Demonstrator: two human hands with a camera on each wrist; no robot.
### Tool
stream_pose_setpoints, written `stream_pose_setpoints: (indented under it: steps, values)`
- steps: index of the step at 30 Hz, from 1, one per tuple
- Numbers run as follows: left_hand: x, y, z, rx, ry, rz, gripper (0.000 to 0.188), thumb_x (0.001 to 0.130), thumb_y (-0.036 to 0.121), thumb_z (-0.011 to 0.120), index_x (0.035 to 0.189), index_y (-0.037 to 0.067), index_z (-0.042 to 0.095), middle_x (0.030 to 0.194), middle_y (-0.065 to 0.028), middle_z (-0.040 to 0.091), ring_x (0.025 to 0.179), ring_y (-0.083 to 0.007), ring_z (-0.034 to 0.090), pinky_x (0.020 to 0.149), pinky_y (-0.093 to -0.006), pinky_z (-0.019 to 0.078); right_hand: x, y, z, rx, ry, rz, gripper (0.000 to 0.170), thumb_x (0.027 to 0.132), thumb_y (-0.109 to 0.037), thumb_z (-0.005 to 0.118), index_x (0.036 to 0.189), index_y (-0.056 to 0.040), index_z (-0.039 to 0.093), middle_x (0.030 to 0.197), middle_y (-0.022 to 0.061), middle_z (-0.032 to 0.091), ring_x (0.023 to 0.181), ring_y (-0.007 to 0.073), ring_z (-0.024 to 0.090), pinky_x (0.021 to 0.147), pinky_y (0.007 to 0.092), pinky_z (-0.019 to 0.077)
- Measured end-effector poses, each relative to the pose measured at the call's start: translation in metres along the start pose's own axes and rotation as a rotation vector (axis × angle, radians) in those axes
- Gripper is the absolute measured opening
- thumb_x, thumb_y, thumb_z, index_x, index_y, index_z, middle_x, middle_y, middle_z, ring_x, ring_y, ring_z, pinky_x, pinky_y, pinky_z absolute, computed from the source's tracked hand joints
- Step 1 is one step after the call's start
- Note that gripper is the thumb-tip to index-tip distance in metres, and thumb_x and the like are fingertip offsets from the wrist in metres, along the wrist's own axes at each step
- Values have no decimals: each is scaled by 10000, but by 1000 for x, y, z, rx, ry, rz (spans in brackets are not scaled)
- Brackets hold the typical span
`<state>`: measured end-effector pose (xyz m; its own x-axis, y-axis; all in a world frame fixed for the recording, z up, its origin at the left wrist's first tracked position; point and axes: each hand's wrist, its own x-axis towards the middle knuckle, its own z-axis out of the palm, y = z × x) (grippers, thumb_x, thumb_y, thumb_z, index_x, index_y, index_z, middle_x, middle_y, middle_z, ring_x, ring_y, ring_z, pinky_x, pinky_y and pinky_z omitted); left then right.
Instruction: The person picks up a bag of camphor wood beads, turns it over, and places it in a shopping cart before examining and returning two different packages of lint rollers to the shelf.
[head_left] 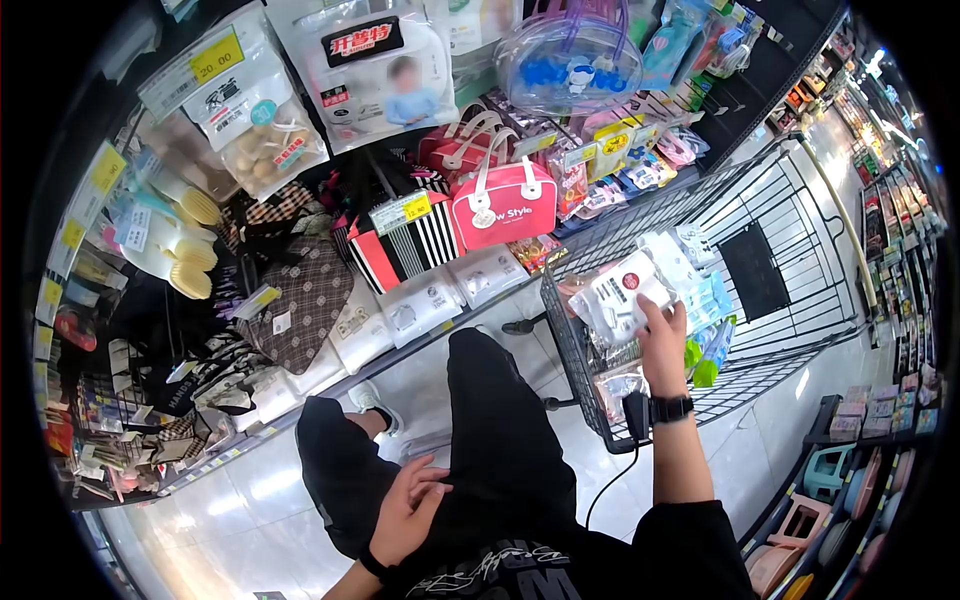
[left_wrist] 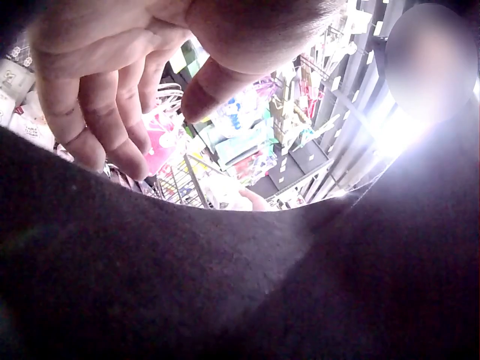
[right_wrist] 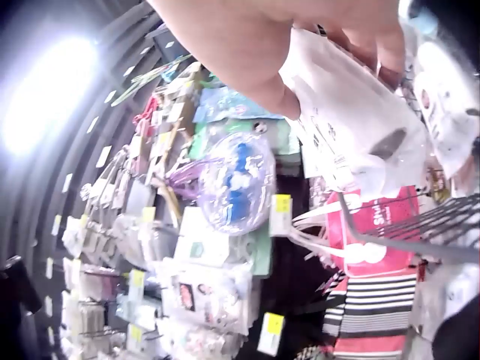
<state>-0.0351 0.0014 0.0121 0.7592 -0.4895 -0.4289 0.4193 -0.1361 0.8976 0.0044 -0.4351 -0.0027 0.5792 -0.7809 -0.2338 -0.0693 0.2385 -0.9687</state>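
Note:
My right hand point(head_left: 664, 345) pinches a white plastic packet point(head_left: 612, 305) with a round red mark, over the shopping cart point(head_left: 585, 385). In the right wrist view, the thumb lies along one edge of this packet point(right_wrist: 352, 124), with the fingers behind it. Other packs lie in the cart, among them a light blue pack point(head_left: 708, 297) and a pack with bright green ends point(head_left: 707, 372). Down at my lap, my left hand point(head_left: 408, 508) lies by the dark trousers, holding nothing. Its fingers hang loosely bent in the left wrist view.
A shelf on the left carries pink bags point(head_left: 505, 205), a striped bag point(head_left: 405, 245), a clear purple-handled bag point(head_left: 570, 60) and hanging packs point(head_left: 375, 75). Plastic stools point(head_left: 800, 520) and basins stand at the lower right. Tiled floor point(head_left: 250, 525) shows around my legs.

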Motion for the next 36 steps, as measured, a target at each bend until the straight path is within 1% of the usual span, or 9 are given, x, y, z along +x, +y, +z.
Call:
stream_pose_setpoints:
  steps: [3, 5, 9, 11, 12, 15, 17, 25, 36]
  values:
    - [1, 4, 2, -24, 1, 3, 460, 1027, 27, 550, 1458, -18, 395, 1272, -175, 627, 1118, -229, 661, 1009, -322, 487, -51, -31, 15, 49, -148, -94, 474, 909, -20, 689, 1328, 31, 472, 1223, 133, 653, 1064, 188, 657, 901, 302, 532]
    - [3, 5, 3, -43, -17, 17, 466, 1045, 75, 536, 1476, -8, 382, 1293, -181, 617, 1144, -235, 649, 1019, -332, 477, -92, -47, 26, 20, -274, -84, 550, 896, 30, 639, 1415, 18, 457, 1290, 137, 635, 1142, 198, 639, 967, 333, 528]
    - [7, 5, 10, -276, -138, 112, 529, 1089, 237, 481, 1528, -3, 307, 1370, -205, 566, 1261, -275, 578, 1060, -393, 453, -143, -46, 41, 32, -727, 112, 698, 860, 49, 742, 1457, -16, 385, 1376, 114, 561, 1273, 207, 556, 1087, 362, 449]
    - [6, 9, 9, -403, -276, 149, 648, 1088, 357, 469, 1567, -7, 226, 1471, -206, 483, 1385, -302, 468, 1109, -435, 411, -165, -24, 53, 111, -863, 119, 705, 871, 29, 754, 1461, -39, 373, 1384, 114, 546, 1265, 202, 557, 1062, 360, 468]
    - [2, 3, 12, -438, -228, 133, 665, 1068, 303, 529, 1569, -12, 225, 1499, -165, 456, 1395, -267, 450, 1132, -412, 384, -177, -17, 58, 99, -909, 162, 715, 882, -6, 765, 1472, -48, 364, 1374, 116, 550, 1264, 197, 557, 1054, 355, 472]
    - [-5, 3, 14, -225, -123, 135, 600, 1043, 108, 542, 1557, -15, 257, 1462, -108, 474, 1317, -179, 480, 1113, -349, 390, -205, 5, 70, 16, -948, 220, 736, 894, -62, 782, 1483, -26, 342, 1357, 126, 552, 1248, 192, 563, 1040, 332, 471]
    - [-5, -7, 14, -295, -14, 73, 546, 1058, 120, 520, 1538, -15, 298, 1433, -103, 501, 1284, -166, 500, 1097, -336, 402, -216, 8, 76, -70, -962, 233, 726, 924, -55, 751, 1497, -13, 309, 1411, 123, 519, 1294, 189, 520, 1056, 344, 454]
    - [-12, -8, 6, -463, 274, 48, 471, 1088, 199, 484, 1492, -21, 382, 1354, -87, 575, 1174, -139, 569, 1017, -301, 456, -221, 7, 83, -326, -1107, 239, 690, 978, -189, 714, 1503, -4, 306, 1359, 179, 573, 1237, 231, 588, 996, 354, 507]
    - [-18, -11, -12, -450, 316, 135, 368, 1059, 157, 575, 1368, -37, 535, 1249, -82, 659, 1104, -122, 609, 982, -284, 475, -237, 17, 100, -413, -1095, 281, 626, 1003, -204, 681, 1480, 15, 339, 1280, 158, 618, 1126, 177, 639, 883, 300, 552]
